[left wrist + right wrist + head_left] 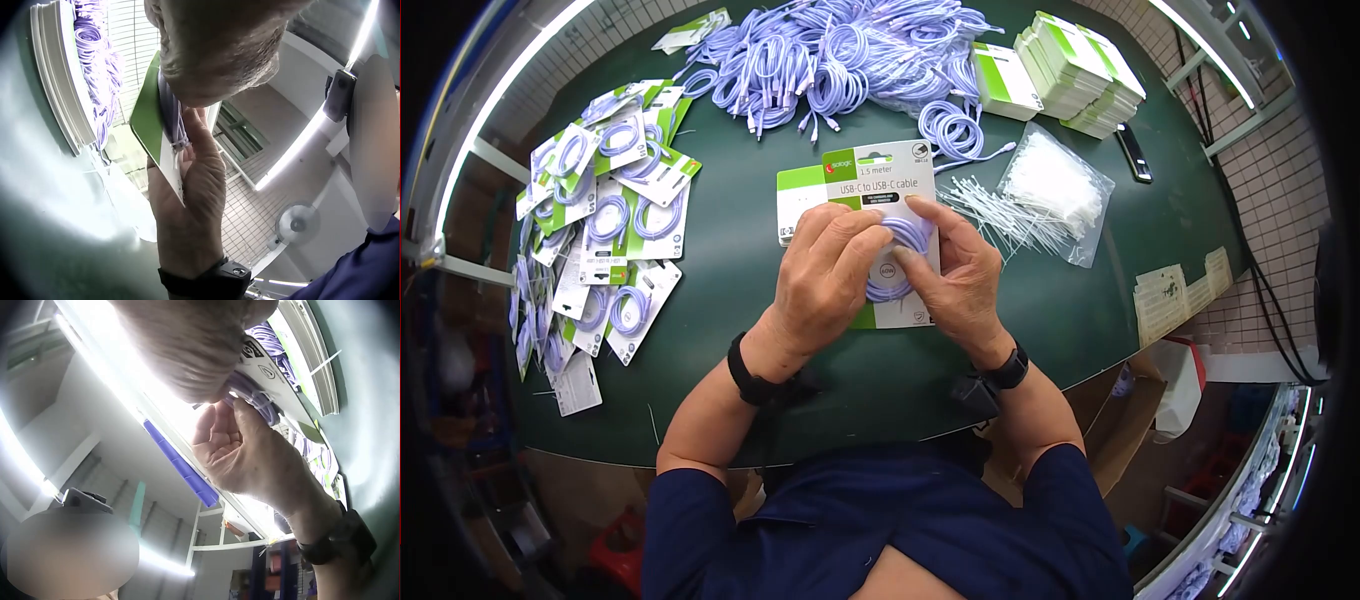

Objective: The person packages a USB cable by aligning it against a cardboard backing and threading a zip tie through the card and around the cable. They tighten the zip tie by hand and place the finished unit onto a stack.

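Right hand and left hand meet at a coil.
The right hand grips the card by its 3 o'clock edge, thumb bent onto the coil; the left, fingers curled, pinches the coil from about 9 o'clock. The coil lies against the card's front. Nearby at 2 o'clock are ties; farther out, cables at 12, card stacks at 1, packs at 9 to 10.
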Demonstrator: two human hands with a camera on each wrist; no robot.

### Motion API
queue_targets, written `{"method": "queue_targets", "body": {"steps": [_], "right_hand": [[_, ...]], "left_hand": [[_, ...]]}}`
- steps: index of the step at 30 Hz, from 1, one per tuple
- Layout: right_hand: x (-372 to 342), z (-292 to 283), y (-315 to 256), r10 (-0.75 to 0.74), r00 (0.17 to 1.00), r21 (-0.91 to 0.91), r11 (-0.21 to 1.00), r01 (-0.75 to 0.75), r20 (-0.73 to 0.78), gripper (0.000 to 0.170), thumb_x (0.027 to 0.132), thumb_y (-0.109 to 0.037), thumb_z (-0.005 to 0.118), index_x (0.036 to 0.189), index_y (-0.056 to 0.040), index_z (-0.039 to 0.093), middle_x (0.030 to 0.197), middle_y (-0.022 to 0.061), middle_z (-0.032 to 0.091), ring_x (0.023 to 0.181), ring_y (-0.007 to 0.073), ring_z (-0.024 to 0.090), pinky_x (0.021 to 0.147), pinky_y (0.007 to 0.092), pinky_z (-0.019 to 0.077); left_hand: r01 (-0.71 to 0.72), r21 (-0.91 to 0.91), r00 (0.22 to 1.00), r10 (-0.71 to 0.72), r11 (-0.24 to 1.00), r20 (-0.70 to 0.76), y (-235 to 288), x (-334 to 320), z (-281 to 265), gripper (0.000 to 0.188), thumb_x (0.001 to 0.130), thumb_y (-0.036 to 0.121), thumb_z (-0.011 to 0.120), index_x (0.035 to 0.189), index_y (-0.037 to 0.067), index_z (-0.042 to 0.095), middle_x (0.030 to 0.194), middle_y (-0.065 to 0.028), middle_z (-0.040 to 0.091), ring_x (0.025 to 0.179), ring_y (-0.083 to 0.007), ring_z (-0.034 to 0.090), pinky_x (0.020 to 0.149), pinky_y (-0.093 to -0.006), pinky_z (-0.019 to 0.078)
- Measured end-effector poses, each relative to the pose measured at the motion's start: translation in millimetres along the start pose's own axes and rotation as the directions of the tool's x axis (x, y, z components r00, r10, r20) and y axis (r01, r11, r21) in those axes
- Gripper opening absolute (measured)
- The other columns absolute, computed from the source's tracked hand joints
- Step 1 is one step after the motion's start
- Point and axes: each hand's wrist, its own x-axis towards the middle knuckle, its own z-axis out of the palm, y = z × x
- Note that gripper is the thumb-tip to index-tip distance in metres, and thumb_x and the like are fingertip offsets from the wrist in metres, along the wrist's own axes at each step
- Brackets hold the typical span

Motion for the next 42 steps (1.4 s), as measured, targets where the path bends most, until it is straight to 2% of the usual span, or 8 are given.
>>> {"method": "queue_targets", "body": {"steps": [4,8,11,15,19,27,40,42], "right_hand": [[2,-1,1,0.003,1.000,-0.019,1.000,-0.003,0.016,0.055,0.094,0.008,0.073,0.146,0.0064,0.054,0.138,0.0166,0.064,0.122,0.0184,0.065,0.105,0.0320,0.0551],[3,1,8,-0.010,1.000,-0.069,0.998,0.012,0.022,0.055,0.093,0.009,0.073,0.146,0.0063,0.055,0.138,0.0163,0.064,0.123,0.0187,0.065,0.105,0.0323,0.0551],[4,1,10,-0.045,0.999,-0.100,0.994,0.042,-0.028,0.052,0.088,0.008,0.074,0.139,0.0024,0.063,0.126,0.0131,0.069,0.113,0.0169,0.068,0.097,0.0300,0.0557],[3,4,13,-0.127,0.992,-0.125,0.984,0.124,-0.013,0.052,0.087,0.008,0.075,0.137,0.0006,0.065,0.121,0.0132,0.071,0.107,0.0163,0.070,0.092,0.0300,0.0571],[0,1,10,-0.133,0.989,-0.189,0.972,0.142,0.059,0.052,0.091,0.012,0.072,0.141,0.0052,0.059,0.127,0.0123,0.066,0.115,0.0174,0.067,0.099,0.0306,0.0569],[-1,1,6,-0.282,0.955,-0.347,0.890,0.296,0.091,0.049,0.089,0.011,0.073,0.137,0.0060,0.063,0.125,0.0150,0.068,0.113,0.0189,0.068,0.094,0.0303,0.0571],[2,-4,4,-0.256,0.966,-0.326,0.912,0.250,0.025,0.047,0.094,0.009,0.071,0.140,0.0053,0.061,0.128,0.0141,0.068,0.115,0.0170,0.068,0.096,0.0299,0.0568],[-1,-4,0,-0.159,0.987,-0.281,0.949,0.145,-0.024,0.048,0.095,0.008,0.071,0.141,0.0052,0.060,0.130,0.0140,0.067,0.115,0.0165,0.067,0.098,0.0293,0.0564]], "left_hand": [[0.000,-0.061,1.000,-0.002,0.998,-0.030,-7,-1,2,0.029,0.079,-0.004,0.072,0.108,0.000,0.070,0.106,-0.0109,0.071,0.095,-0.0314,0.067,0.084,-0.0445,0.0555],[0.112,-0.065,0.991,-0.107,0.992,0.079,-12,3,-2,0.030,0.079,-0.002,0.074,0.108,0.002,0.071,0.104,-0.0088,0.070,0.094,-0.0292,0.066,0.082,-0.0427,0.0550],[0.010,-0.054,0.992,-0.003,0.998,0.124,-15,10,-2,0.029,0.078,0.002,0.075,0.107,0.003,0.072,0.103,-0.0068,0.069,0.094,-0.0272,0.066,0.081,-0.0419,0.0545],[-0.052,-0.039,0.987,0.057,0.998,0.150,-14,12,-5,0.031,0.077,0.005,0.075,0.107,0.003,0.072,0.104,-0.0067,0.068,0.095,-0.0271,0.066,0.083,-0.0410,0.0545],[-0.117,-0.026,0.990,0.119,0.993,0.077,-12,8,0,0.034,0.075,0.006,0.073,0.109,0.001,0.072,0.105,-0.0079,0.066,0.095,-0.0277,0.065,0.083,-0.0410,0.0547],[-0.118,0.061,0.993,0.118,0.991,0.007,-6,-5,14,0.041,0.071,0.004,0.074,0.111,-0.003,0.071,0.105,-0.0102,0.065,0.093,-0.0293,0.065,0.082,-0.0413,0.0551],[-0.041,-0.031,0.999,0.041,0.999,-0.004,1,11,2,0.034,0.078,-0.002,0.072,0.111,0.002,0.071,0.108,-0.0102,0.073,0.093,-0.0278,0.069,0.091,-0.0432,0.0567],[-0.059,0.003,0.998,0.059,0.998,-0.002,-1,11,-1,0.032,0.078,-0.003,0.072,0.109,0.002,0.071,0.108,-0.0108,0.075,0.093,-0.0282,0.070,0.096,-0.0447,0.0563]]}}
